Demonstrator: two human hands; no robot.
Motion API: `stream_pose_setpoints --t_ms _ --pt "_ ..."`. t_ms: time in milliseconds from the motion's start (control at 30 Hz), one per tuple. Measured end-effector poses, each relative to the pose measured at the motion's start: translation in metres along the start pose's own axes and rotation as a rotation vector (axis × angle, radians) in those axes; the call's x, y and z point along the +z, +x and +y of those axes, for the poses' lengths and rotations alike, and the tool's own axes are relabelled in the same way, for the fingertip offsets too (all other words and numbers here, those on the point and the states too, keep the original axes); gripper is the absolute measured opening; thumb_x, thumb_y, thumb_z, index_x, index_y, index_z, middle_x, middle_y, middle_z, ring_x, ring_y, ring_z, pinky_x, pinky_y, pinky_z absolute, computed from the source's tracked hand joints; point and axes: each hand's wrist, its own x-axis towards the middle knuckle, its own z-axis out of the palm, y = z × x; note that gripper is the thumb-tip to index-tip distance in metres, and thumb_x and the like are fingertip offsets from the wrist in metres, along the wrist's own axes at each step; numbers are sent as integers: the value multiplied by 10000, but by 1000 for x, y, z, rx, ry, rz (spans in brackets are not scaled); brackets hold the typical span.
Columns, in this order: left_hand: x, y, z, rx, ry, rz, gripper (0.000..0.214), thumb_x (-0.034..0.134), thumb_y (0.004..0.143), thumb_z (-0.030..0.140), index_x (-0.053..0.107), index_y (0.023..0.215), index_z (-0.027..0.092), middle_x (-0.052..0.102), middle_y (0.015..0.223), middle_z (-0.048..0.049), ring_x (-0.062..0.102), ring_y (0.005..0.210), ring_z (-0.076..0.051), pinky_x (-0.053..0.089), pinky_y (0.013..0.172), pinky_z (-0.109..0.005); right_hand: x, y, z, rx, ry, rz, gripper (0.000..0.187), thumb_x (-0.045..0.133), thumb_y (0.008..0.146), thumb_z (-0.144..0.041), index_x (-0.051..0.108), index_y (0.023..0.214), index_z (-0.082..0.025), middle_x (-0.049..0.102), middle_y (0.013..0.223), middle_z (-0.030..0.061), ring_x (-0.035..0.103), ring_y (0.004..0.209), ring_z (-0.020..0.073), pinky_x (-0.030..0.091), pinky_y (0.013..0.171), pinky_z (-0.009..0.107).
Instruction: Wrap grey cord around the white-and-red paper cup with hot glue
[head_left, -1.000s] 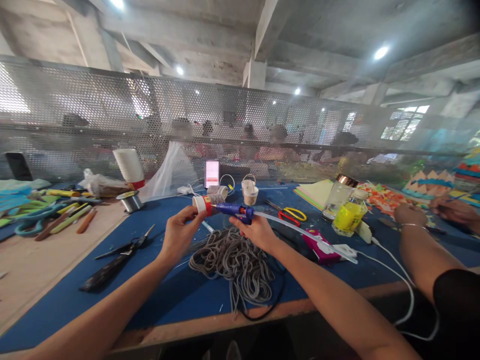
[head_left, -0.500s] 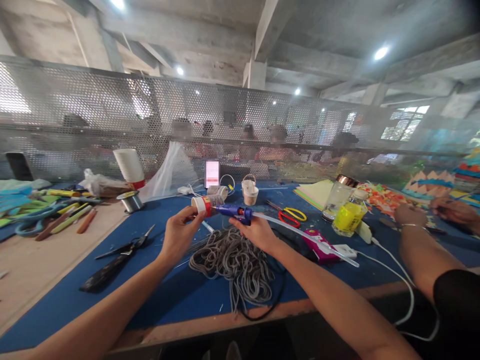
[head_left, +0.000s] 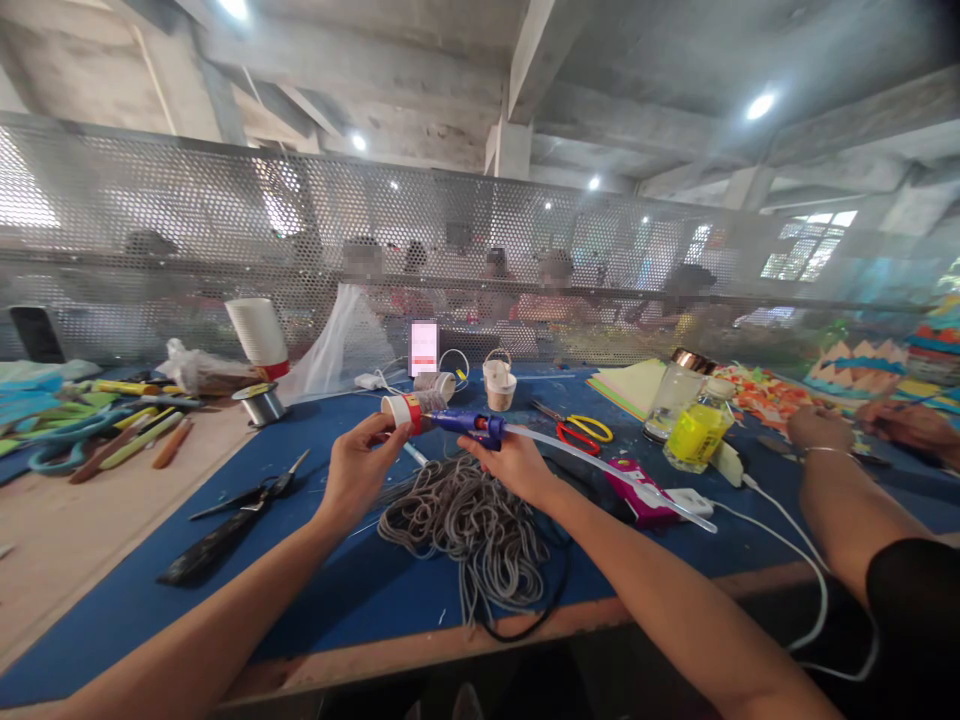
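Observation:
My left hand point(head_left: 362, 462) grips a white and red paper cup point(head_left: 400, 409) tipped on its side, its rim turned to the left. In my right hand point(head_left: 517, 464) is a blue hot glue gun point(head_left: 466, 424), with a long clear glue stick point(head_left: 607, 474) trailing out behind it. The gun's tip meets or nearly meets the cup's side; I cannot tell which. Below both hands lies a tangled heap of grey cord point(head_left: 469, 530). A cord-wrapped cup point(head_left: 436, 386) rests just behind the paper cup, and a small handled basket point(head_left: 498, 383) stands farther back.
Black scissors point(head_left: 240, 520) lie at left, near a wire spool point(head_left: 259, 403) and stacked paper cups point(head_left: 257, 335). Red-and-yellow scissors point(head_left: 574, 432), a glass jar point(head_left: 671, 395) and a yellow-labelled bottle point(head_left: 699, 432) are at right. Another person's arm point(head_left: 847, 500) reaches in there. A mesh screen point(head_left: 465, 230) stands behind.
Almost nothing differs. The cup and glue gun keep the same place in my hands, and the view has shifted only very slightly.

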Motion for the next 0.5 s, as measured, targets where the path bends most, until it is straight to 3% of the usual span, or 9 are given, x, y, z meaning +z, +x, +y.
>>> stream_pose_setpoints --t_ms 500 --pt "1 0 -2 11 6 -4 290 603 828 417 721 938 175 702 811 -9 526 619 -138 370 554 -228 -3 0 -3 4 11 -17 449 520 869 -601 625 704 -197 573 509 -5 579 541 160 433 568 250"
